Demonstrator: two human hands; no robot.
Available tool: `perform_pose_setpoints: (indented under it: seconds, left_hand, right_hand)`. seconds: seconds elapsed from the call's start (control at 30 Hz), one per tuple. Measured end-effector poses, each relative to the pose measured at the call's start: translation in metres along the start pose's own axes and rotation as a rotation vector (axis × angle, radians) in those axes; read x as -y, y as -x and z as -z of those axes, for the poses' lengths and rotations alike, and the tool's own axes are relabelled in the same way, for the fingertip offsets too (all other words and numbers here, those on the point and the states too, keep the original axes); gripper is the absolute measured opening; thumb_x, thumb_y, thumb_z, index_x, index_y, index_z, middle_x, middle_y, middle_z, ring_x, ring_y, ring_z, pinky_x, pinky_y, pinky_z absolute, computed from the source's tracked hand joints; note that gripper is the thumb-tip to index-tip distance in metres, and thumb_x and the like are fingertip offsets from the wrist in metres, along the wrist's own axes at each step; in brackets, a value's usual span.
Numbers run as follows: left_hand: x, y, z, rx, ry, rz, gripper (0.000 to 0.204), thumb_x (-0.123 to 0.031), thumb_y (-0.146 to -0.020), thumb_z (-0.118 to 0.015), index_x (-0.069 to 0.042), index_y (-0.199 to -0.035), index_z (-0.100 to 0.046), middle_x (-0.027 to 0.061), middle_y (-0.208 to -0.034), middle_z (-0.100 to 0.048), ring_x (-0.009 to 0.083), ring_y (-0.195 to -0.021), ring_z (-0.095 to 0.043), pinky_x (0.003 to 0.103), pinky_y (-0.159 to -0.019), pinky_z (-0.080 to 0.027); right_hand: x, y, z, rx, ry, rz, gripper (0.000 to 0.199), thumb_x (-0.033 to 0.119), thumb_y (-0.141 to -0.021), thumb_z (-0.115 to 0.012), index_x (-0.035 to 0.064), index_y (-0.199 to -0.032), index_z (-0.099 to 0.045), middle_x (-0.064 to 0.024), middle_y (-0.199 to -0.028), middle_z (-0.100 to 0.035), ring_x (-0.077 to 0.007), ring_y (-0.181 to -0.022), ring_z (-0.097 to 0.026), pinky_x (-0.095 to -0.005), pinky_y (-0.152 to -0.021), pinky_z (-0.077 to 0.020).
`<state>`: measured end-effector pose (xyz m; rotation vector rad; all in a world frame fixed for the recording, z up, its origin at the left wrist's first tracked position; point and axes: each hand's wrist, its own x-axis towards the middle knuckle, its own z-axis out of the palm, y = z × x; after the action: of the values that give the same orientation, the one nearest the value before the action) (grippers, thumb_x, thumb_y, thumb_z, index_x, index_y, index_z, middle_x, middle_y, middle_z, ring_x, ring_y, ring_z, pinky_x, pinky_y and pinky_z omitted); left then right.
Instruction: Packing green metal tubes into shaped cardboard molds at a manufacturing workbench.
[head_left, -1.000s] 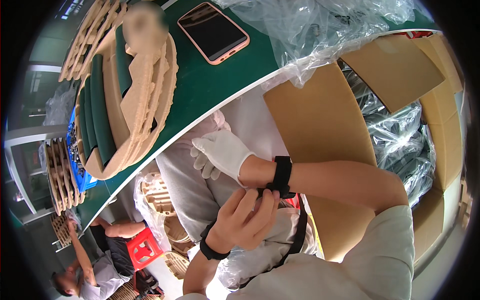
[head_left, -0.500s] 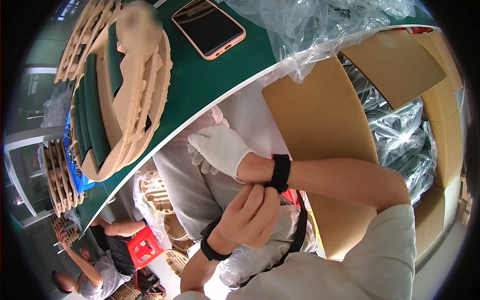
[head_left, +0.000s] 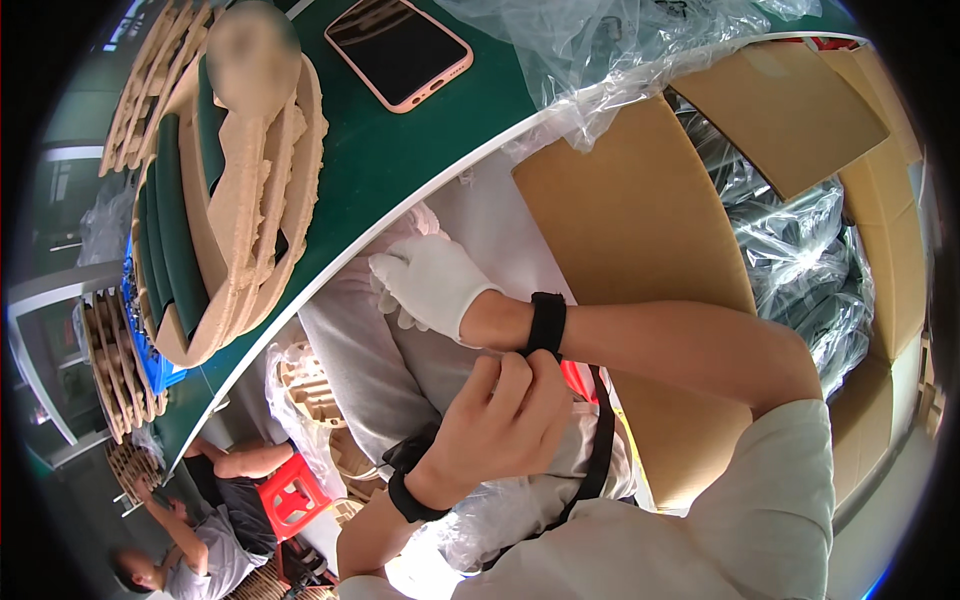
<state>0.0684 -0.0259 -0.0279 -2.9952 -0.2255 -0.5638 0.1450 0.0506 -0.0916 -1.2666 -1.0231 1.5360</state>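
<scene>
My left hand (head_left: 500, 415), bare, pinches the lower edge of a black wrist strap (head_left: 546, 325) that goes round my right wrist. The fingertips hide part of the strap. My right hand (head_left: 430, 288) wears a white glove and hangs over my grey-clad lap, fingers loosely bent and slightly apart, with nothing seen in them. Beside its fingertips is some pink cloth (head_left: 425, 220). Another black band (head_left: 408, 500) circles my left wrist, and a small black piece (head_left: 410, 450) shows next to it.
On the green table (head_left: 400, 150) lie a phone (head_left: 400, 55) in a pink case, moulded pulp trays (head_left: 265, 190) with dark green pieces, and clear plastic film (head_left: 600, 60). A cardboard box (head_left: 640, 220) with plastic-wrapped goods stands right. Another person (head_left: 215, 535) sits near a red stool (head_left: 293, 495).
The view has shifted slightly. Both my hands are a little farther left and up, and the left still pinches the strap. More of the black piece by my left wrist shows.
</scene>
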Motion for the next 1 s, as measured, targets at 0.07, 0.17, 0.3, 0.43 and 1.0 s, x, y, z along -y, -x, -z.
perform_pose_setpoints:
  seconds: [0.07, 0.17, 0.3, 0.43, 1.0]
  left_hand:
    - [0.0, 0.0, 0.001, 0.017, -0.012, 0.0, 0.013, 0.001, -0.072, -0.062, 0.009, -0.081, -0.062, 0.0214, -0.09, -0.058, 0.0319, -0.076, -0.055, 0.038, -0.059, -0.05]
    - [0.001, 0.001, 0.003, 0.074, -0.045, -0.021, 0.013, 0.0, -0.073, -0.061, 0.01, -0.083, -0.062, 0.0226, -0.091, -0.057, 0.0318, -0.077, -0.056, 0.038, -0.06, -0.051]
    - [0.01, 0.006, 0.007, 0.156, -0.079, -0.128, 0.016, -0.003, -0.076, -0.061, 0.011, -0.084, -0.062, 0.0235, -0.093, -0.058, 0.0327, -0.08, -0.057, 0.039, -0.066, -0.054]
    - [0.017, 0.001, 0.016, 0.204, -0.077, -0.232, 0.017, -0.005, -0.077, -0.06, 0.011, -0.082, -0.062, 0.0238, -0.094, -0.059, 0.0338, -0.081, -0.059, 0.04, -0.07, -0.056]
    - [0.027, -0.004, 0.022, -0.052, 0.01, -0.485, 0.012, 0.003, -0.08, -0.06, 0.01, -0.071, -0.056, 0.0246, -0.082, -0.061, 0.0341, -0.072, -0.063, 0.038, -0.06, -0.058]
  right_hand:
    - [0.007, 0.001, 0.0, 0.016, -0.057, -0.079, 0.032, 0.026, -0.096, -0.05, -0.001, -0.089, -0.065, -0.0084, -0.076, -0.068, -0.0144, -0.056, -0.061, -0.027, -0.05, -0.0497]
    - [0.021, 0.006, 0.005, 0.028, -0.209, -0.217, 0.033, 0.026, -0.096, -0.05, -0.0018, -0.089, -0.064, -0.009, -0.076, -0.068, -0.0159, -0.055, -0.061, -0.0279, -0.049, -0.0495]
    - [0.019, 0.003, 0.01, 0.028, -0.486, -0.347, 0.031, 0.026, -0.097, -0.05, -0.0023, -0.092, -0.062, -0.0121, -0.075, -0.066, -0.0194, -0.053, -0.059, -0.0292, -0.045, -0.0468]
    - [0.009, -0.002, 0.005, 0.116, -0.568, -0.389, 0.028, 0.024, -0.097, -0.051, -0.0017, -0.094, -0.061, -0.0147, -0.074, -0.064, -0.0213, -0.053, -0.058, -0.0288, -0.043, -0.0435]
    - [0.02, 0.011, -0.005, 0.058, -0.498, -0.461, 0.037, 0.029, -0.097, -0.048, -0.0046, -0.087, -0.061, -0.0151, -0.073, -0.064, -0.024, -0.052, -0.058, -0.0307, -0.042, -0.0432]
